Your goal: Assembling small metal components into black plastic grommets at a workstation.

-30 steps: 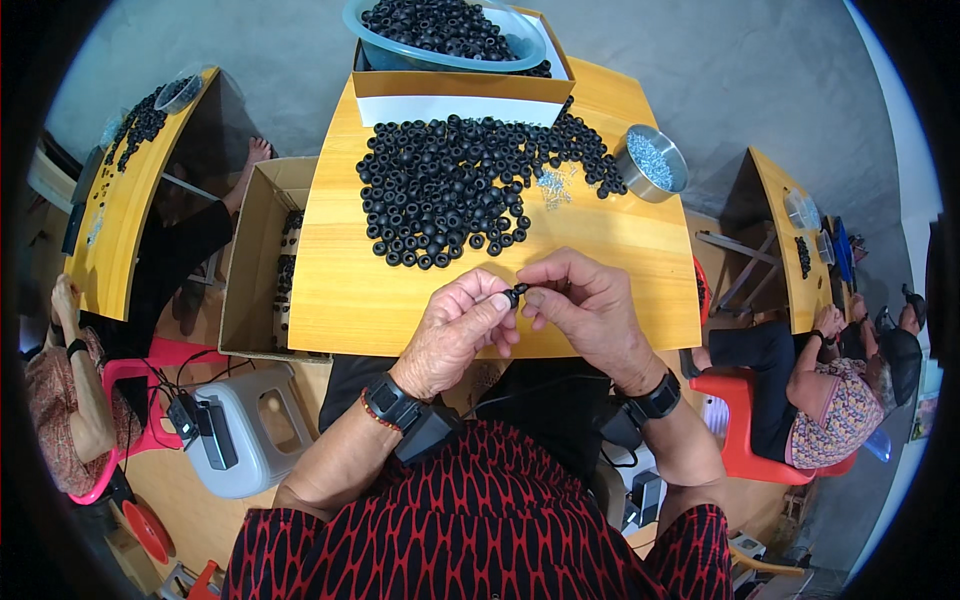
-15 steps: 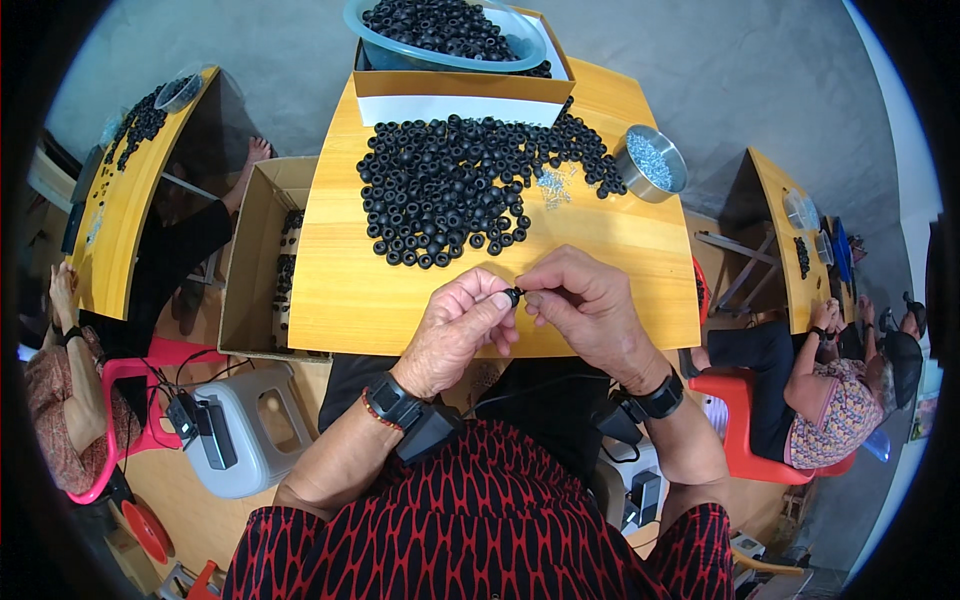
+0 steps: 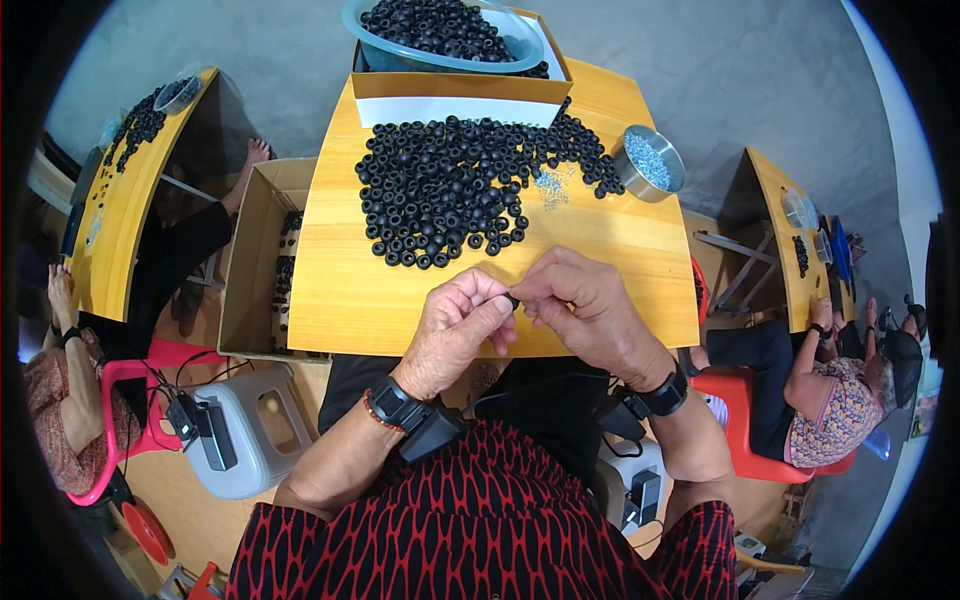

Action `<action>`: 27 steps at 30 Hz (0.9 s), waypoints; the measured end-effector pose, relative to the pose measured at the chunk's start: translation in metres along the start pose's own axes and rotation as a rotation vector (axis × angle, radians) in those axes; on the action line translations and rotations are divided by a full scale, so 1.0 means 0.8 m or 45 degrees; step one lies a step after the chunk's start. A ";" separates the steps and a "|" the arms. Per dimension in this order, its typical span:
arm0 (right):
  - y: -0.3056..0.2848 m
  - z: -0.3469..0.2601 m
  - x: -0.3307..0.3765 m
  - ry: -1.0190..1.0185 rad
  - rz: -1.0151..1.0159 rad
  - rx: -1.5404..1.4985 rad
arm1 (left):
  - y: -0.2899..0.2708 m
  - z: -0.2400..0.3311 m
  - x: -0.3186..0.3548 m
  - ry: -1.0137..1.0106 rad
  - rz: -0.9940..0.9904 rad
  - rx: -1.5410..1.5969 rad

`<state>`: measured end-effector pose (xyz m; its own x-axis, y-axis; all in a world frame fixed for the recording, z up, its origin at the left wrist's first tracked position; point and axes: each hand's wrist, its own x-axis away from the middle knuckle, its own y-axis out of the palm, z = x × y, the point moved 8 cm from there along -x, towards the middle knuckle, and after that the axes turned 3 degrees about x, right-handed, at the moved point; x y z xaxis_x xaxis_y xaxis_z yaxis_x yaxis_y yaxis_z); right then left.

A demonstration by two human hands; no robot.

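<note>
Over the near edge of the wooden table (image 3: 330, 260), my left hand (image 3: 455, 328) pinches a small round black piece (image 3: 513, 301) between thumb and fingers. Close against it, my right hand (image 3: 588, 308) has thumb and forefinger pressed together at the piece; whatever lies between those fingertips is too small to make out. Beyond my hands spreads a large heap of black ring-like pieces (image 3: 430, 195), each with a hole. To its right lies a little scatter of small silvery parts (image 3: 552, 186). A metal bowl (image 3: 672, 188) beside them holds more silvery parts.
A blue basin (image 3: 390, 56) full of black pieces sits in a cardboard box (image 3: 450, 87) at the table's far side. An open carton (image 3: 240, 290) stands left of the table. Other people sit at tables on both sides, near a grey stool (image 3: 265, 420) and a red chair (image 3: 735, 415).
My right hand has shifted slightly up and right, its fingers closing over the black piece's edge. The left hand stays nearly in place, still pinching the piece.
</note>
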<state>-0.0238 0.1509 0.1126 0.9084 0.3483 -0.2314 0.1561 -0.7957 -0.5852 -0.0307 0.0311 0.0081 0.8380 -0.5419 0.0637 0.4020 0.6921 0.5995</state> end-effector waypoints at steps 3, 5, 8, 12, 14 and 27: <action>0.002 0.011 0.002 0.035 -0.010 -0.061 | 0.000 -0.001 0.001 -0.019 -0.008 0.019; 0.001 0.013 0.004 0.073 -0.018 -0.092 | 0.004 -0.001 0.000 -0.066 -0.035 0.087; 0.003 0.009 0.004 0.139 -0.003 -0.131 | 0.002 -0.001 0.001 -0.090 -0.026 0.202; 0.001 0.023 0.010 0.288 0.079 -0.295 | 0.001 -0.005 0.000 -0.094 -0.019 0.272; -0.001 0.022 0.009 0.261 0.064 -0.197 | -0.002 -0.006 -0.001 -0.072 -0.026 0.291; -0.003 0.018 0.002 0.022 0.065 -0.088 | -0.003 -0.005 -0.002 -0.059 -0.043 0.353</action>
<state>-0.0282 0.1609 0.1025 0.9222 0.2982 -0.2462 0.1349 -0.8447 -0.5179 -0.0318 0.0322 0.0032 0.8057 -0.5879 0.0728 0.3076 0.5202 0.7967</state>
